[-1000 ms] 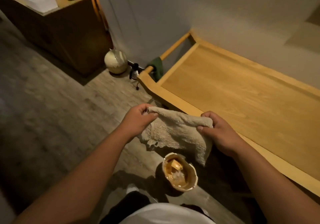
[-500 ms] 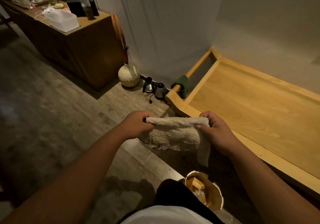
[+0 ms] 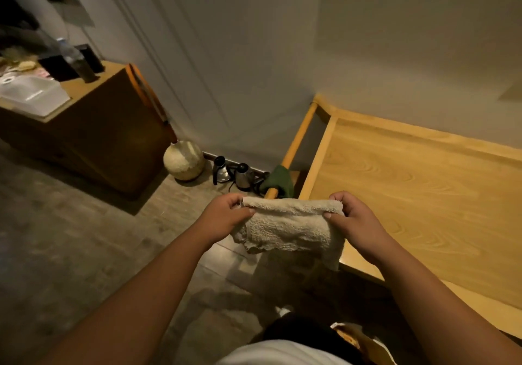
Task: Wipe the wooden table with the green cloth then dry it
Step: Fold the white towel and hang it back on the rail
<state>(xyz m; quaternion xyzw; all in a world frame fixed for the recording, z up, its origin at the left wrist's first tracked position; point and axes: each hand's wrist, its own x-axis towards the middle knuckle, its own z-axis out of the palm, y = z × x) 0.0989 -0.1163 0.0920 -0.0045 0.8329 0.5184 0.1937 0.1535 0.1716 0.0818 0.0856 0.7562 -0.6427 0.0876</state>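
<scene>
Two hands are up in front of the person, and two cloths are in sight: one beige towel (image 3: 288, 227) and one green cloth (image 3: 278, 179). There are also two small kettles (image 3: 234, 174) on the floor by the wall, next to one round pale vase (image 3: 183, 160). The left hand (image 3: 223, 217) has its grip closed, pinching the towel's top left corner between thumb and fingers. The right hand (image 3: 353, 220) is closed the same way on the top right corner, so the towel hangs stretched between them (folded, by the look of it). The green cloth is draped over the rail at the end of the wooden worktop (image 3: 418, 195), just beyond the towel and touching neither hand.
</scene>
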